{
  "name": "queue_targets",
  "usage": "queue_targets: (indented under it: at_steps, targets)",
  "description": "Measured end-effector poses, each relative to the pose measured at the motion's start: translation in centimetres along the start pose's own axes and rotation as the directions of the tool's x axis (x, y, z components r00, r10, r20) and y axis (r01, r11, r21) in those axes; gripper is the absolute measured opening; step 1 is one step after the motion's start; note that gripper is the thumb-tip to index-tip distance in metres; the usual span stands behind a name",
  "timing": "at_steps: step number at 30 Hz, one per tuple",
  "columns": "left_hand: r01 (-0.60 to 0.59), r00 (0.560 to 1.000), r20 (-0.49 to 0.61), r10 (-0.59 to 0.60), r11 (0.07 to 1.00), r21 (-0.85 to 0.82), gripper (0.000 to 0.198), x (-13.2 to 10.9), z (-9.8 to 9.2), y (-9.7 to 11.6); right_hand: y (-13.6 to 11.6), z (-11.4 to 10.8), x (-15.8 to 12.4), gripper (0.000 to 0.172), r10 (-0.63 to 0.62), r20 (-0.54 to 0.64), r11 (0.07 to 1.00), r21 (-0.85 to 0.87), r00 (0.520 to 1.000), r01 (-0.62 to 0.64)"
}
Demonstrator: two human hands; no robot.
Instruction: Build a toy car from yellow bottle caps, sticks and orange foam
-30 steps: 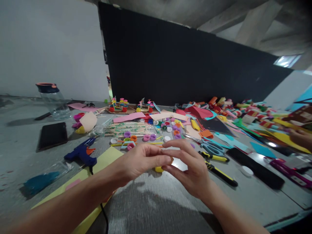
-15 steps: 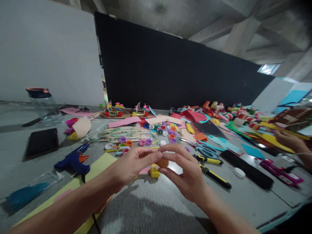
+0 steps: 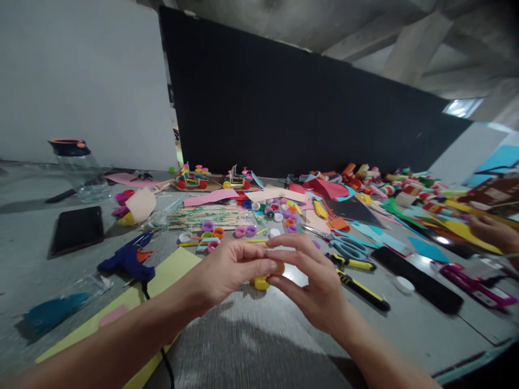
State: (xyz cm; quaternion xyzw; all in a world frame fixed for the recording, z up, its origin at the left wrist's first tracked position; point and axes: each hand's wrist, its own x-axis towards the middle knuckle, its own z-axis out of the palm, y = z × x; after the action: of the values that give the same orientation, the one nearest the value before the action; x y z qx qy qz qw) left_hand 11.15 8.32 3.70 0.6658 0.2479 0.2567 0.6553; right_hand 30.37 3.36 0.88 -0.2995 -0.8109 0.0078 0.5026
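Orange in colour, a small round piece [image 3: 279, 268] sits below the middle of the frame, pinched by fingertips of the left hand [image 3: 222, 272] and right hand [image 3: 315, 278]. Soft, steady pinching from both sides should stop it slipping.

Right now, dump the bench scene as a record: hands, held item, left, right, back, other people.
left hand: thumb at the orange piece; grip partly hidden
right hand: fingers around the same piece
held item: small orange piece, partly covered
beyond hands: yellow piece, partly hidden
left side: blue glue gun, black flat device, clear bottle
right side: blue-handled scissors, white cap
back: two small colorful models before a black panel
other person: one hand, far right
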Motion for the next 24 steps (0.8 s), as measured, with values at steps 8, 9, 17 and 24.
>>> queue_targets:
  at_steps: [8, 9, 17, 24]
  targets:
    - [0.022, 1.0, 0.0, -0.022, 1.0, -0.003, 0.029, 0.11, 0.27, -0.05, 0.08, -0.14, -0.04, 0.026, 0.003, -0.011, 1.0, -0.008, 1.0, -0.003]
    - [0.03, 1.0, 0.008, -0.03, 1.0, -0.007, 0.027, 0.07, 0.34, -0.08, 0.12, -0.13, -0.05, 0.028, 0.004, 0.001, 1.0, -0.001, 1.0, -0.004]
    - [0.036, 0.998, -0.049, -0.037, 0.999, -0.011, 0.019, -0.05, 0.55, 0.3, 0.35, -0.05, -0.05, 0.034, 0.003, 0.025, 1.0, 0.015, 1.0, -0.003]
    - [0.03, 0.998, -0.056, -0.031, 0.999, -0.02, 0.019, -0.08, 0.68, 0.38, 0.24, -0.22, -0.16, 0.035, 0.006, 0.013, 1.0, 0.007, 1.0, -0.006]
